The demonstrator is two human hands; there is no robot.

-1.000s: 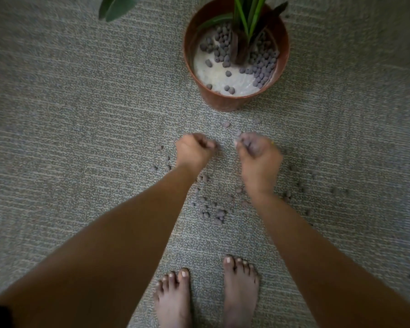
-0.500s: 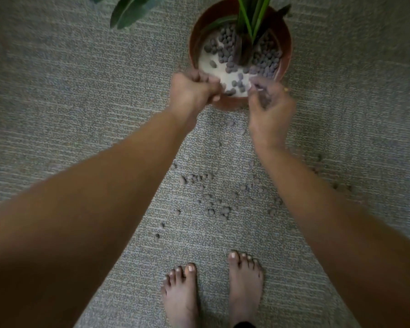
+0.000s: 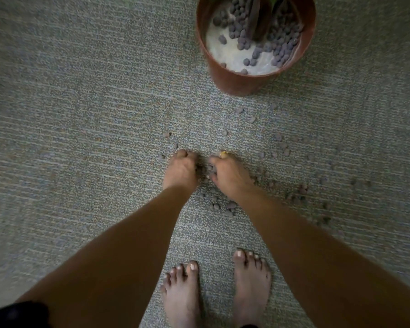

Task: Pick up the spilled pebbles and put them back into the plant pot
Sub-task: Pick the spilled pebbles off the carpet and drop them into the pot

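Head view: both hands are down on the carpet (image 3: 81, 138), close together, knuckles up. The left hand (image 3: 181, 170) has its fingers curled under and bunched at the floor; a few pebbles (image 3: 217, 205) show dark at its inner edge, but whether any are gripped I cannot tell. The right hand (image 3: 230, 175) is curled the same way, fingertips turned toward the left hand, with a yellow ring (image 3: 223, 153) on one finger; its grip is hidden too.

Loose pebbles lie scattered over the carpet around and beyond the hands: a small cluster just below the gap between the wrists, single ones above the left hand, a few between the hands and the pot, and a blurred scatter trailing off to the right past the right forearm.

The pot (image 3: 234, 81), reddish brown, stands on the carpet at upper right, well apart from the hands. Inside it a pale surface shows at the near left, with a heap of dark pebbles banked around the plant stem (image 3: 256, 22) at the far side. The top of the pot is cut off by the frame edge.

Two bare feet (image 3: 251, 287) stand at the bottom, between the forearms. The forearms cover much of the lower carpet. A dark patch of cloth (image 3: 17, 314) sits at the bottom left corner
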